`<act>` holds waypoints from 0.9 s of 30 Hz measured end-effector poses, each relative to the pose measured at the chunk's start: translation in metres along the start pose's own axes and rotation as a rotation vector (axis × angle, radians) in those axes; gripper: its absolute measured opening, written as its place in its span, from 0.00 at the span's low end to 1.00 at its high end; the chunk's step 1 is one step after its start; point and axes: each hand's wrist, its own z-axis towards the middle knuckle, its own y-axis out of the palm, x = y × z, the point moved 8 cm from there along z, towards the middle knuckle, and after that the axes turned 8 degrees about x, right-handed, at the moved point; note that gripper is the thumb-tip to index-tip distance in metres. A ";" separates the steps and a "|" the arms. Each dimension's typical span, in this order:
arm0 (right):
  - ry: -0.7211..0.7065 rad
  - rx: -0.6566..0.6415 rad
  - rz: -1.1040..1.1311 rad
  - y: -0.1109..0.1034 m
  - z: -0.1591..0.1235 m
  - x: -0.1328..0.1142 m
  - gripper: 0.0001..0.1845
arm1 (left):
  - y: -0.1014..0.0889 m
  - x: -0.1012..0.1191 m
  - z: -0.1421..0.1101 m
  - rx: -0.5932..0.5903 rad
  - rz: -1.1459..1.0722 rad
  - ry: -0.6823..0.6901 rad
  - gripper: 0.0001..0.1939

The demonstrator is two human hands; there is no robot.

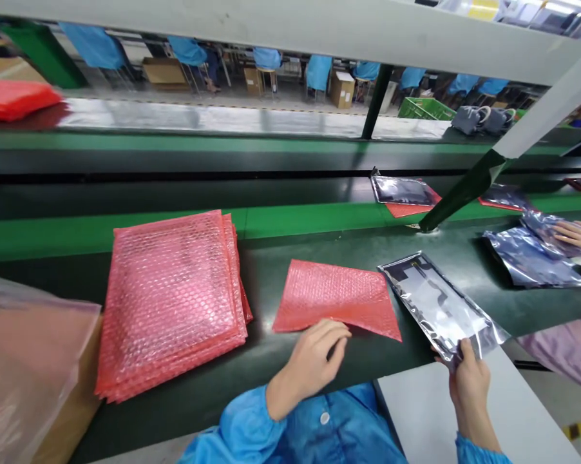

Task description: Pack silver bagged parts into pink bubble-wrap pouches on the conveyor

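Note:
A single pink bubble-wrap bag (336, 296) lies flat on the dark work surface in front of me. My left hand (314, 361) rests at its near edge, fingers curled and pinching that edge. A shiny silver anti-static bag (440, 306) with a dark flat part inside lies to the right of the pink bag, touching its right corner. My right hand (469, 380) grips the near end of the silver bag, thumb on top. Both my sleeves are blue.
A stack of pink bubble-wrap bags (172, 299) sits to the left. A cardboard box lined with plastic (27, 374) stands at the near left. A green-edged conveyor (271, 193) carries a bagged item (404, 193). A co-worker's hand (578, 235) touches silver bags (532, 258) at right. A slanted post (464, 190) stands nearby.

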 end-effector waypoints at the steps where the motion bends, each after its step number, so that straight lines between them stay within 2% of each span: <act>1: 0.005 0.016 0.007 0.000 -0.002 -0.002 0.28 | -0.012 0.000 0.002 0.092 0.103 0.082 0.14; 3: 0.020 0.054 0.031 -0.001 -0.003 -0.006 0.27 | -0.037 -0.002 0.001 0.270 0.266 0.181 0.14; 6: 0.025 0.065 0.070 0.000 -0.002 -0.008 0.25 | -0.079 0.000 -0.004 0.549 0.454 0.238 0.12; 8: 0.021 0.048 0.095 0.003 0.001 -0.007 0.23 | -0.097 0.003 -0.001 0.619 0.597 0.252 0.16; 10: 0.015 0.035 0.117 0.006 0.003 -0.006 0.23 | -0.098 -0.001 0.012 0.530 0.726 0.236 0.21; 13: 0.005 0.042 0.146 0.007 0.006 -0.005 0.22 | -0.083 -0.026 0.030 0.317 0.854 0.144 0.24; 16: 0.009 0.047 0.184 0.004 0.009 -0.007 0.19 | -0.062 -0.040 0.032 0.260 0.902 0.074 0.22; 18: 0.040 0.036 0.200 0.002 0.012 -0.007 0.16 | -0.042 -0.036 0.030 0.225 0.845 0.084 0.19; 22: 0.114 0.057 0.163 -0.004 0.011 -0.005 0.12 | -0.001 -0.018 0.031 0.074 0.623 0.158 0.19; 24: 0.112 0.042 0.150 -0.004 0.006 -0.007 0.13 | 0.001 -0.020 0.033 0.032 0.602 0.171 0.17; 27: 0.103 -0.030 0.212 0.000 -0.002 -0.011 0.13 | -0.023 -0.037 0.029 0.051 0.693 0.149 0.16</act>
